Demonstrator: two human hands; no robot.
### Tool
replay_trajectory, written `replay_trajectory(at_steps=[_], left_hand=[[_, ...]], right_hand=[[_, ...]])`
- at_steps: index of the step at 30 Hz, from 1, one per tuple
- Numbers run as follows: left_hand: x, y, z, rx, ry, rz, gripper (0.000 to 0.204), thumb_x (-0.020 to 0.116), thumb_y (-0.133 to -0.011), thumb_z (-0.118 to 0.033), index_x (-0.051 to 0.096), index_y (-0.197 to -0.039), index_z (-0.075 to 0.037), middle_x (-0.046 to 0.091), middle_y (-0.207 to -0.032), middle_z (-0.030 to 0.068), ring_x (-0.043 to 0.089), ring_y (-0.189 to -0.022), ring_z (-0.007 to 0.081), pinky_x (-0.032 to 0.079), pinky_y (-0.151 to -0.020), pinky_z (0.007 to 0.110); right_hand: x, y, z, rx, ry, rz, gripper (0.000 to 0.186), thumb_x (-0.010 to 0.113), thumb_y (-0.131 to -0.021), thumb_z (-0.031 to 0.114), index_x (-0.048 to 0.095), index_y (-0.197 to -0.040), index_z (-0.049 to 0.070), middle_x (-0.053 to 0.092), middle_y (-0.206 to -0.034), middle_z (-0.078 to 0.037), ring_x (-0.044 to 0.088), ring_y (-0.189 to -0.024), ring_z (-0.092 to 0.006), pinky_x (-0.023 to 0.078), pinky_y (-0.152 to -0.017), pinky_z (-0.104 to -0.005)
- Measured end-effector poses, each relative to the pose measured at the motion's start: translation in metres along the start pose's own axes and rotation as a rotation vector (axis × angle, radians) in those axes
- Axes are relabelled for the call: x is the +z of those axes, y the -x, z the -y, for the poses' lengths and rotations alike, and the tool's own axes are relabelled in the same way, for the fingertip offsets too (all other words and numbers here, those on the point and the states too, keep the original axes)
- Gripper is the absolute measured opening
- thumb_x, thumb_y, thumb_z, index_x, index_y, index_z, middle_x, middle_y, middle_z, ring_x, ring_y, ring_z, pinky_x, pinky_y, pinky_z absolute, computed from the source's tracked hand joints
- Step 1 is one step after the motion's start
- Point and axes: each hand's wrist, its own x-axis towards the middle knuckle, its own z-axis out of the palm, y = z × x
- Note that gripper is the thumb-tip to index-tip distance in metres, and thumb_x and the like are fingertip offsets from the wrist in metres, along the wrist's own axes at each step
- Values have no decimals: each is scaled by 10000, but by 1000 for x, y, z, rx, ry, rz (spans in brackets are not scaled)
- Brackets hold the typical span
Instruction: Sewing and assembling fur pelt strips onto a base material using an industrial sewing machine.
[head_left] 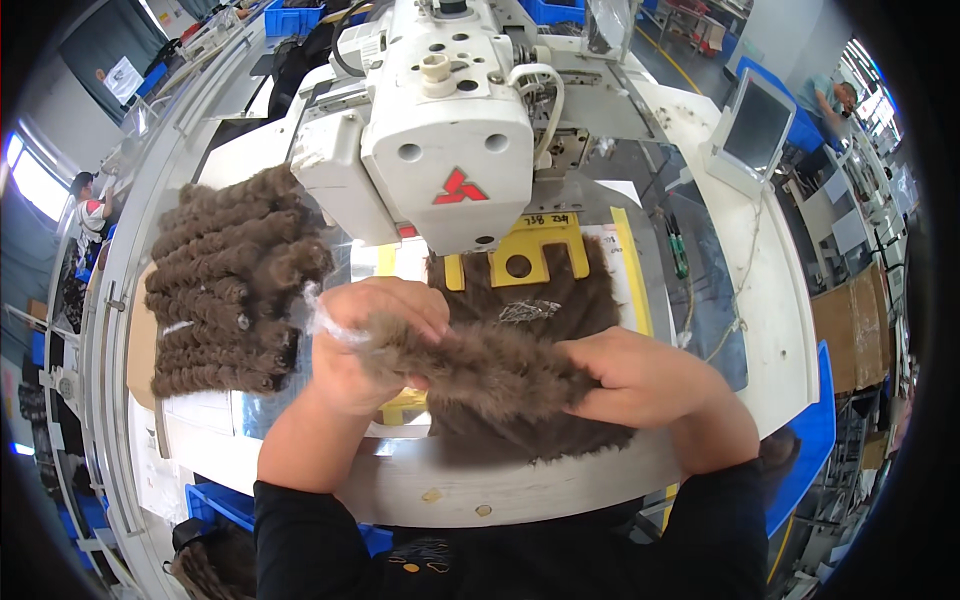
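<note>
My left hand (375, 340) grips one end of a fluffy brown fur strip (480, 370), beside a crumpled translucent wisp of plastic (322, 318). My right hand (625, 375) holds the other end, fingers wrapped into the fur. The strip is stretched sideways above a brown fur piece (530, 440) that lies in a yellow frame (537, 265) with a silvery outlined patch (530, 310) on it. Just behind is the white head (445, 150) of an industrial sewing machine. A pile of rolled fur strips (225, 290) lies left of my left hand.
A screen (752, 128) and green-handled tool (678, 255) are at the right. Blue bins (220, 505) sit below the table's left edge, cardboard (845, 330) beyond its right side. A person (90, 210) works far left, another (835, 105) far right. A metal rail (128, 300) runs along the left.
</note>
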Motion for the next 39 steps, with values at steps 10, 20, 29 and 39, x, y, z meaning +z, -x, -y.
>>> replay_trajectory(at_steps=[10,20,29,39], left_hand=[[-31,-9,-24,-30,65,-520,501,854,-868,-266,619,-1231,-13,691,-1121,123,684,-946,238,584,-816,369],[28,-8,-15,-200,-577,38,140,819,-788,-6,702,-865,1,723,-866,92,700,-758,188,557,-652,327],[39,-4,-4,-74,-644,276,273,808,-718,4,759,-986,-10,705,-946,113,661,-777,235,546,-678,332],[37,4,12,108,-758,245,301,740,-708,30,733,-1009,11,695,-968,123,661,-857,293,551,-765,387]], right_hand=[[16,-5,5,6,125,232,460,655,-977,406,607,-895,-44,668,-833,-251,664,-862,-465,523,-738,-510],[56,-38,-18,-99,-36,-318,473,749,-923,393,644,-1036,-54,662,-1078,-226,642,-1054,-428,531,-874,-475],[55,-37,-31,-248,42,-469,306,715,-773,44,661,-1074,20,632,-1011,-130,646,-952,-364,546,-806,-445],[41,-30,-9,-244,83,-594,355,771,-814,104,676,-1151,43,638,-1016,-125,659,-930,-316,554,-796,-388]])
